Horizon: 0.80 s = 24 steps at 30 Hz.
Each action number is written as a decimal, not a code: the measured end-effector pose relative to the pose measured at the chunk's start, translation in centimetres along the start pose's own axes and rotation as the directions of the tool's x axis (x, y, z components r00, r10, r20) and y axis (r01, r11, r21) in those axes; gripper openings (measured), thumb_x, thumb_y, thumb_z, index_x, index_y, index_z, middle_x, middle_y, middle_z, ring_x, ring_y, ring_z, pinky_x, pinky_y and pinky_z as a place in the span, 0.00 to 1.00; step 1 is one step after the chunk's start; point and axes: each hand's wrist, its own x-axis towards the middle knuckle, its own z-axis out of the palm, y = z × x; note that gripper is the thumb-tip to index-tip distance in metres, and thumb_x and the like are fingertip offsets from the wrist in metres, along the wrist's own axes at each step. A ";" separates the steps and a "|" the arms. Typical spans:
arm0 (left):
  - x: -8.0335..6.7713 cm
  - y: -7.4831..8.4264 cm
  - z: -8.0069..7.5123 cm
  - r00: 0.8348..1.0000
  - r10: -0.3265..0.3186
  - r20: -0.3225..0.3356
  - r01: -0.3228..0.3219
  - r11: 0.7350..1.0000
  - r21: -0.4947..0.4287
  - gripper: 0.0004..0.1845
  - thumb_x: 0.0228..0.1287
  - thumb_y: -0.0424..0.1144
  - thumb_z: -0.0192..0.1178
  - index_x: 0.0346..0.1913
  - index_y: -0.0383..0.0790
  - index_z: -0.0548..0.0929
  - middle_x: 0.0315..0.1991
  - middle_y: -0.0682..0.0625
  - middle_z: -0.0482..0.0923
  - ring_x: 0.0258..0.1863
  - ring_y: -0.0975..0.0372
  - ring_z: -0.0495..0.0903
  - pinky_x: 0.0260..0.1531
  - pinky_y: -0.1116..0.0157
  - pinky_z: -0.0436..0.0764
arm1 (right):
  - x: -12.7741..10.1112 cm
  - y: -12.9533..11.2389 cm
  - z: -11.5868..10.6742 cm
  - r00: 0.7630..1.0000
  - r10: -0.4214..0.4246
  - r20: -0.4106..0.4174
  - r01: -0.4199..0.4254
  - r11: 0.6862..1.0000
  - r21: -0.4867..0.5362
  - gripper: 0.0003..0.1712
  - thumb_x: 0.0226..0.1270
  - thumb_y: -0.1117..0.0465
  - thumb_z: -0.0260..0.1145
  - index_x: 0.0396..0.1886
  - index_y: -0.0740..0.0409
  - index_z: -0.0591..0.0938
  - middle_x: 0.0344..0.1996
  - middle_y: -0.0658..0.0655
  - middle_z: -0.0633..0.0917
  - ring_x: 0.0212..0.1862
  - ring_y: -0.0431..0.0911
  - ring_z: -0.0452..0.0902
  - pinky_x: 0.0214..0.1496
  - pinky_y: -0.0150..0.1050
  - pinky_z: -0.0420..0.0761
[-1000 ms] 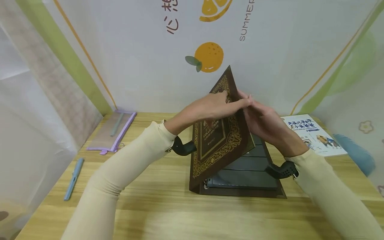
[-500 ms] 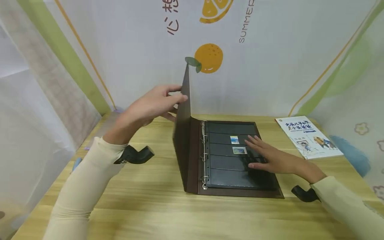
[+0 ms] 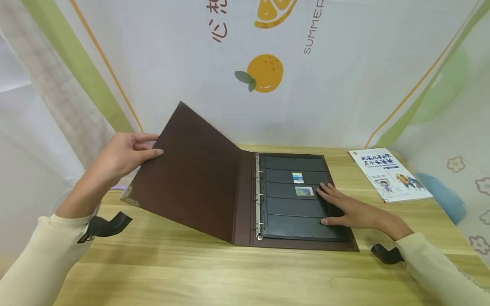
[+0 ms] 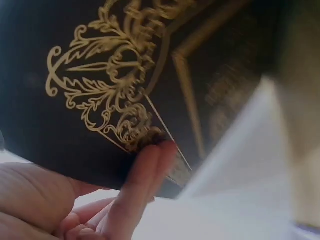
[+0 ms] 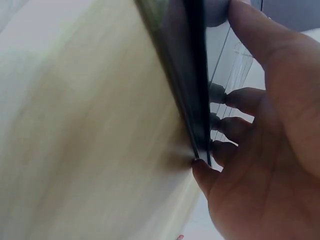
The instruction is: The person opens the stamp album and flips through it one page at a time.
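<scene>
A dark brown ring-bound stamp album (image 3: 195,174) lies on the wooden table, its front cover tilted up and out to the left. My left hand (image 3: 122,155) pinches the cover's outer edge between thumb and fingers. In the left wrist view, fingers (image 4: 142,175) lie against the gold-patterned outer face. Metal rings (image 3: 259,197) hold a black pocket page (image 3: 291,208) with two small stamps, a blue-and-yellow one (image 3: 297,177) and a green-blue one (image 3: 304,191). My right hand (image 3: 354,210) rests with spread fingers on the page's right side; its fingertips touch the page in the right wrist view (image 5: 270,130).
A white illustrated booklet (image 3: 390,174) lies at the back right of the table. Behind the raised cover, a bit of purple trim (image 3: 118,187) shows at the left. A fruit-printed curtain (image 3: 191,76) hangs along the back edge.
The cover has swung from over the pages, through upright, down toward the left in my left hand. My right hand has left the cover and come down onto the page, uncovering the stamps.
</scene>
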 end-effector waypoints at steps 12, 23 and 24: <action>-0.2 -8.6 6.1 0.972 0.226 -0.069 -0.174 0.882 0.438 0.24 0.65 0.39 0.68 0.51 0.17 0.81 0.28 0.35 0.82 0.31 0.43 0.82 0.30 0.52 0.78 | -0.3 1.1 -0.1 1.000 0.021 0.002 -0.021 0.999 0.042 0.56 0.63 0.41 0.72 0.81 0.60 0.57 0.81 0.70 0.48 0.79 0.73 0.38 0.71 0.73 0.57; -2.1 -5.1 13.2 0.925 0.202 0.321 -0.302 0.905 0.300 0.47 0.62 0.64 0.65 0.78 0.43 0.64 0.80 0.29 0.46 0.78 0.31 0.41 0.68 0.24 0.42 | -0.4 1.0 0.0 1.000 0.027 0.015 -0.027 0.998 0.065 0.56 0.64 0.41 0.71 0.82 0.60 0.54 0.81 0.69 0.46 0.80 0.72 0.37 0.69 0.72 0.61; -2.2 -4.6 13.6 0.904 0.210 0.373 -0.319 0.911 0.261 0.47 0.62 0.65 0.64 0.79 0.47 0.62 0.81 0.32 0.43 0.79 0.32 0.37 0.67 0.24 0.36 | -0.4 1.1 0.0 1.000 0.027 0.013 -0.028 0.998 0.064 0.56 0.64 0.42 0.71 0.82 0.60 0.54 0.81 0.68 0.46 0.80 0.72 0.37 0.69 0.72 0.61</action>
